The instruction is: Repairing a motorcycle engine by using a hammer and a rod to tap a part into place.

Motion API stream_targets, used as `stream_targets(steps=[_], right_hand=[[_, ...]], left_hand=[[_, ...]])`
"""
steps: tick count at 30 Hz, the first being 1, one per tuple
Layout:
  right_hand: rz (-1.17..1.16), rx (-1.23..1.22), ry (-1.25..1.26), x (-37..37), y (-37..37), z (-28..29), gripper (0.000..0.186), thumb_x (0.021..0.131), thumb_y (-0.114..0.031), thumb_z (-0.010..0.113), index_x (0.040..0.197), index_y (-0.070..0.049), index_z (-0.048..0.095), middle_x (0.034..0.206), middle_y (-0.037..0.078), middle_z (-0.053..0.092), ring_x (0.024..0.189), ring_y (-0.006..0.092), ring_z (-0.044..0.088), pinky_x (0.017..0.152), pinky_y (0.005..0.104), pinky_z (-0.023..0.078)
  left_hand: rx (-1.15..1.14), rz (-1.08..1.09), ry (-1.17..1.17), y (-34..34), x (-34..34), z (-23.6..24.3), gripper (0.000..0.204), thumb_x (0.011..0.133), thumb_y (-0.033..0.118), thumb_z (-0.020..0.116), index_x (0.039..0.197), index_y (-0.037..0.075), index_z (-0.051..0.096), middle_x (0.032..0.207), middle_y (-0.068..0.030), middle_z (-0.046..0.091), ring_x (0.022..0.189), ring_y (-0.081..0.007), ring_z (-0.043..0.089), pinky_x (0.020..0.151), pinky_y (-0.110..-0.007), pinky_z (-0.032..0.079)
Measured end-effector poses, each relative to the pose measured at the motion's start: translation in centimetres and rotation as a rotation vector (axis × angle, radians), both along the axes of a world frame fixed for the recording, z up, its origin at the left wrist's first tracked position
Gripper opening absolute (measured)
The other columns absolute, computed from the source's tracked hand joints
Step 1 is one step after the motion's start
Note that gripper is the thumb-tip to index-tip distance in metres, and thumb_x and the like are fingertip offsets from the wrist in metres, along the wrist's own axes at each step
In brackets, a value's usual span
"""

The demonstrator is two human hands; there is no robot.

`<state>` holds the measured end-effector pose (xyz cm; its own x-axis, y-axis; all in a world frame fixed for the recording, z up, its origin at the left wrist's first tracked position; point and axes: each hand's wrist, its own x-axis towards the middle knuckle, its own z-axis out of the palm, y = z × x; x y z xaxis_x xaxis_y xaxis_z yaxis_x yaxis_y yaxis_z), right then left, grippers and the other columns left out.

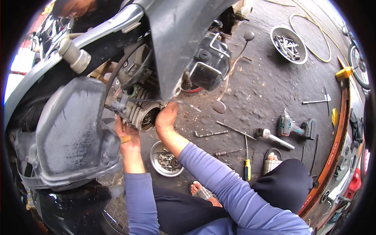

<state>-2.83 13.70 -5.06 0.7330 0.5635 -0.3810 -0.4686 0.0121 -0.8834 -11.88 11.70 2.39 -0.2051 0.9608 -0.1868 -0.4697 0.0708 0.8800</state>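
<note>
A finned metal engine cylinder with a round open bore faces me on the underside of a motorbike. My left hand is palm up under its left side, its fingers closed against the fins. From the right, my right hand wraps the edge of the cylinder beside the bore; its fingertips are hidden behind the metal. A thin cable or strip passes just above the right hand. Below the cylinder, a metal bowl on the ground holds bolts and small parts.
Black airbox crowds the left. On the dark floor at right lie a screwdriver, a cordless impact wrench, an adjustable wrench and rods. Farther back stands a bowl of spanners. Another person is at upper left.
</note>
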Motion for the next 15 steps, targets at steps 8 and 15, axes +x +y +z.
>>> stream_targets(steps=[8,15], right_hand=[[0.125,0.038,0.070,-0.2,0.0,-0.2,0.053,0.098,-0.031,0.026,0.123,0.011,0.048,0.127,0.031,0.048,0.122,0.0414,0.043,0.105,0.0415,0.030],[-0.005,0.138,0.444,0.1,-0.1,1.7,0.054,0.097,-0.037,0.031,0.121,0.006,0.052,0.121,0.014,0.056,0.109,0.0244,0.049,0.097,0.0313,0.034]], left_hand=[[-0.006,-0.086,0.505,-0.3,-3.3,1.1,0.021,0.093,0.022,0.056,0.108,0.006,0.058,0.101,-0.0043,0.063,0.091,-0.0181,0.062,0.072,-0.032,0.050],[-0.084,0.034,0.334,-1.0,-1.4,2.0,0.047,0.092,0.047,0.050,0.123,0.012,0.048,0.121,-0.0044,0.052,0.115,-0.0202,0.049,0.091,-0.038,0.036]])
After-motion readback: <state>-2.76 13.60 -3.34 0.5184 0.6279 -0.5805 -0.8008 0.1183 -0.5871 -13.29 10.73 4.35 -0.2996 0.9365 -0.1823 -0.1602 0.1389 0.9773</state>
